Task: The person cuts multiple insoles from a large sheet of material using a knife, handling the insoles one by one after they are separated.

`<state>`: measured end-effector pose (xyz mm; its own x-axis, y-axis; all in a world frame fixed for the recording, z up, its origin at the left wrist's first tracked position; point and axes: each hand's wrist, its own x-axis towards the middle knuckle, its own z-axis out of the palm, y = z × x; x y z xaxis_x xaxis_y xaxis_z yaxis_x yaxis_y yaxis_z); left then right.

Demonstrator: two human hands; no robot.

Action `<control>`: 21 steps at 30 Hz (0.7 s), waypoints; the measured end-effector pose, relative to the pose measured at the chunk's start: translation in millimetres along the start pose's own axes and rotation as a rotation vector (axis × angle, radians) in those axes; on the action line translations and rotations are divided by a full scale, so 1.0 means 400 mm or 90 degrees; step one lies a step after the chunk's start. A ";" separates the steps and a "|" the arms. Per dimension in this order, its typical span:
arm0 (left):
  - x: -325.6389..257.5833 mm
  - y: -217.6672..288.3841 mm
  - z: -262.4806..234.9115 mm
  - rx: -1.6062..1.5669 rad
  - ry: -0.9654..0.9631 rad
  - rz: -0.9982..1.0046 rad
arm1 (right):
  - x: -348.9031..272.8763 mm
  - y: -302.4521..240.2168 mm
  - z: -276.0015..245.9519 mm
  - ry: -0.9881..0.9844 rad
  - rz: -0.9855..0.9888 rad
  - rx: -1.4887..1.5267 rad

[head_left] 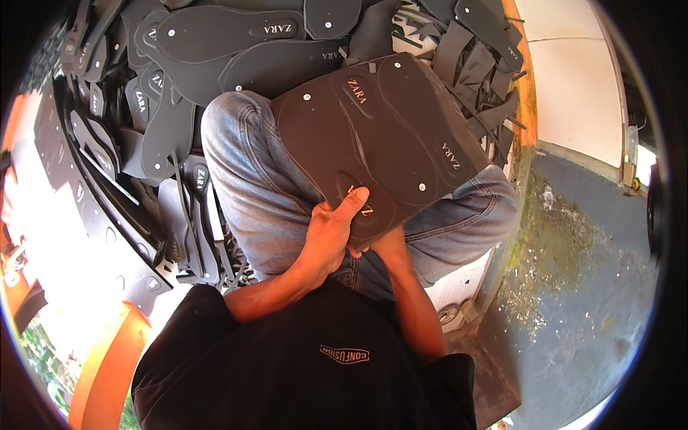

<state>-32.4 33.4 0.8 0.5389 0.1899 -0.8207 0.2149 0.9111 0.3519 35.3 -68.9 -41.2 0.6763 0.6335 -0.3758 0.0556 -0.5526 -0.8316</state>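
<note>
A black foam sheet (401,125) rests tilted across my lap. Several sandal-sole outlines are cut or pressed into it, with pale printed marks and small white dots. My left hand (331,231) grips its near corner, thumb flat on top over one sole's heel and fingers curled below the edge. At the same corner, my right hand (389,246) reaches underneath; the sheet hides most of its fingers, so their grip does not show. Just beyond the sheet lie loose black soles (229,29), piled on one another.
Black offcut strips (476,79) heap up at the far right beside an orange edge (529,86). More sheets with sole outlines (93,186) lean at the left in bright light. A stained grey floor (573,287) lies lower to the right. An orange post (111,365) stands near left.
</note>
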 end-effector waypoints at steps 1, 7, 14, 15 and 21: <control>0.000 -0.001 0.002 0.000 0.003 0.001 | 0.000 -0.004 0.005 0.013 0.015 0.025; 0.004 -0.008 0.006 -0.008 0.006 0.007 | 0.007 0.006 0.038 0.059 0.079 0.132; 0.002 -0.003 0.008 -0.017 -0.001 0.003 | 0.043 0.003 0.064 0.086 0.094 0.188; 0.002 -0.002 0.007 -0.020 -0.003 0.005 | 0.053 0.002 0.069 0.087 0.096 0.194; -0.006 0.011 0.016 -0.020 0.027 -0.027 | 0.107 -0.004 0.077 0.096 0.106 0.217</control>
<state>-27.7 34.8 7.2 0.4952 0.1661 -0.8527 0.2104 0.9294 0.3033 41.6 -24.3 -68.5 0.7569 0.4504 -0.4735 -0.2929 -0.4139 -0.8619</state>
